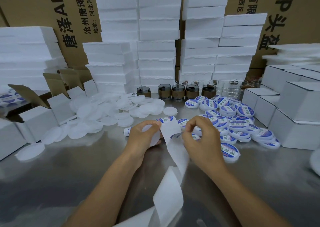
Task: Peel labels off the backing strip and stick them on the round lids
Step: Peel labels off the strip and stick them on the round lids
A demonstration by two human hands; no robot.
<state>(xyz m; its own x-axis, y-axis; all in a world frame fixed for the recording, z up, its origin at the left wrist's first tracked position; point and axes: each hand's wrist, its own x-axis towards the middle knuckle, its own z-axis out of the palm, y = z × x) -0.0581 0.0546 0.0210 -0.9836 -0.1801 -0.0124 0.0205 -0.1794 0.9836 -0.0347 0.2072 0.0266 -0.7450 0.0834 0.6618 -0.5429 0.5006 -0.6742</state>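
Far left, open white cardboard cartons [36, 116] stand on the grey steel worktop [69, 174]. Just right of them spreads a loose pile of plain translucent white round plastic lids [107, 112]. Near the middle, the left hand [142, 136] has its fingers curled round one plain round lid [153, 137], holding it just above the worktop. The white paper backing strip [174, 150] passes beside that lid and trails down towards the near edge, twisting as it goes. The right hand [202, 143] is touching the strip, thumb and fingertips pinching a blue-and-white round label [175, 136] that is partly lifted off it. Right of the hands lies a heap of lids already bearing blue-and-white labels [239, 123], and closed white boxes [294, 105] are stacked at the far right
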